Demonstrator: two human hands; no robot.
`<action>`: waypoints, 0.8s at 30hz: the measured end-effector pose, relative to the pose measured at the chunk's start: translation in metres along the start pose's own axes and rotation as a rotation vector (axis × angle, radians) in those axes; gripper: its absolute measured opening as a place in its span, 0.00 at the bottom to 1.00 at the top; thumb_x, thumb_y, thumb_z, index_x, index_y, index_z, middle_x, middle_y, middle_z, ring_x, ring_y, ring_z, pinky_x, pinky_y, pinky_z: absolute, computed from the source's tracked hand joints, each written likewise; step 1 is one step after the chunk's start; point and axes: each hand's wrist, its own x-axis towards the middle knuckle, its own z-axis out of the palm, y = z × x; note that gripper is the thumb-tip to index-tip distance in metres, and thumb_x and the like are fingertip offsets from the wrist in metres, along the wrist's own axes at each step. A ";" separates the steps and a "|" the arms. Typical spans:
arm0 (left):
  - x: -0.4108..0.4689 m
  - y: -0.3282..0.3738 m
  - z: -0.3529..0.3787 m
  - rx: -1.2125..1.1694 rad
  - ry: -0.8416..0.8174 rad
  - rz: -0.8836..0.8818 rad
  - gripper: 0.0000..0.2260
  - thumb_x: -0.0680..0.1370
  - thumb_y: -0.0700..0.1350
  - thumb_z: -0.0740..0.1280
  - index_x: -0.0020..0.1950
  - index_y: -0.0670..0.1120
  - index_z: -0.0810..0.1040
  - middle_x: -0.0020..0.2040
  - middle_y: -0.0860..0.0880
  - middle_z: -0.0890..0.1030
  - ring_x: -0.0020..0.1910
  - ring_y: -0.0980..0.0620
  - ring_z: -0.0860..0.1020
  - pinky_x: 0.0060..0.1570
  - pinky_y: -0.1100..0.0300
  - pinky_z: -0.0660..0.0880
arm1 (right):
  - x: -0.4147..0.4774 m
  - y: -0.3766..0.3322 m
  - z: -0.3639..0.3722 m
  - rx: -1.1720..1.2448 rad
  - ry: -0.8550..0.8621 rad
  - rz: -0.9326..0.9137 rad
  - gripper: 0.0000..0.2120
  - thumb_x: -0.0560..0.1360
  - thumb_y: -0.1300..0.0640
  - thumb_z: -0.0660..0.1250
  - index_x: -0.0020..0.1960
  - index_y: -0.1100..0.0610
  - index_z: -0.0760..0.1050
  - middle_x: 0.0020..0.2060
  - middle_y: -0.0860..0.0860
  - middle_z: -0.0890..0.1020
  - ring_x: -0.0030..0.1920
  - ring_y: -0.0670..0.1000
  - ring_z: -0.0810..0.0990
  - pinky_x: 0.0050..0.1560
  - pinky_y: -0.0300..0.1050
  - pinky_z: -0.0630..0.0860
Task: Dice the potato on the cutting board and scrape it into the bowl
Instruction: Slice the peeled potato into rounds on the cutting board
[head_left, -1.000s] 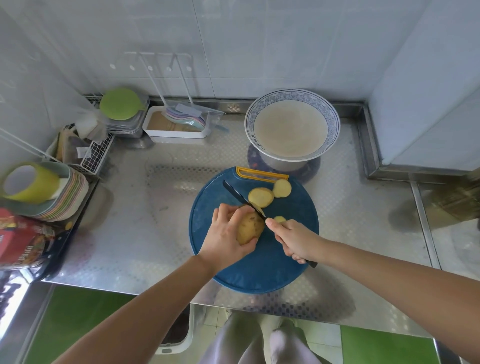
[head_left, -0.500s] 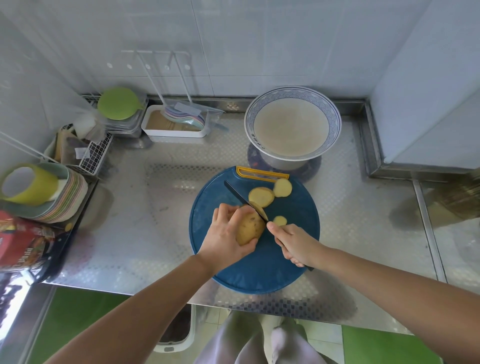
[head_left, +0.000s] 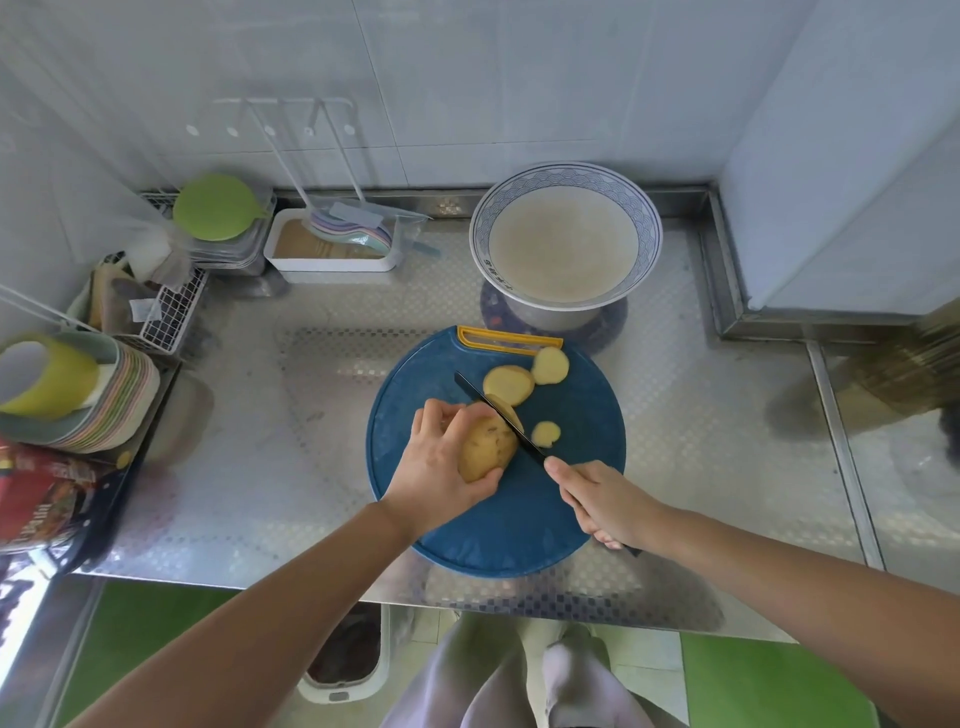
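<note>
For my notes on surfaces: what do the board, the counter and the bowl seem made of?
Board: likely plastic, matte blue, moulded yellow handle.
Counter: stainless steel, shiny, embossed checker pattern.
Bowl: probably glazed ceramic, glossy, blue patterned rim; melamine is possible.

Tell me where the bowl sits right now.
In the head view, the bowl stands on a dark mat on the steel counter, right of centre near the back wall, just beyond the far edge of the blue cutting board.

free: counter (head_left: 291, 441) left of board (head_left: 498, 525) | blocked: slices (head_left: 508, 384), bowl (head_left: 566, 174) beyond board
</note>
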 end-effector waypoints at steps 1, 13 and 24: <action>0.000 0.000 0.000 0.001 0.000 0.001 0.30 0.68 0.54 0.74 0.64 0.62 0.62 0.56 0.56 0.59 0.57 0.55 0.61 0.56 0.59 0.68 | 0.001 0.000 0.001 -0.005 0.002 -0.003 0.24 0.82 0.39 0.50 0.35 0.55 0.56 0.21 0.48 0.58 0.20 0.47 0.54 0.25 0.43 0.55; -0.003 -0.001 0.000 -0.021 0.034 0.001 0.29 0.67 0.57 0.71 0.65 0.60 0.63 0.57 0.51 0.64 0.57 0.55 0.63 0.55 0.60 0.67 | 0.011 0.002 0.002 0.040 -0.016 0.046 0.26 0.80 0.35 0.51 0.39 0.57 0.62 0.22 0.51 0.63 0.20 0.48 0.60 0.21 0.38 0.61; -0.007 0.002 -0.001 -0.035 0.066 0.015 0.28 0.68 0.58 0.69 0.64 0.63 0.62 0.56 0.56 0.60 0.58 0.56 0.62 0.57 0.60 0.67 | -0.021 -0.014 -0.007 0.063 0.056 -0.014 0.28 0.79 0.35 0.51 0.34 0.58 0.63 0.20 0.49 0.64 0.19 0.47 0.61 0.23 0.39 0.62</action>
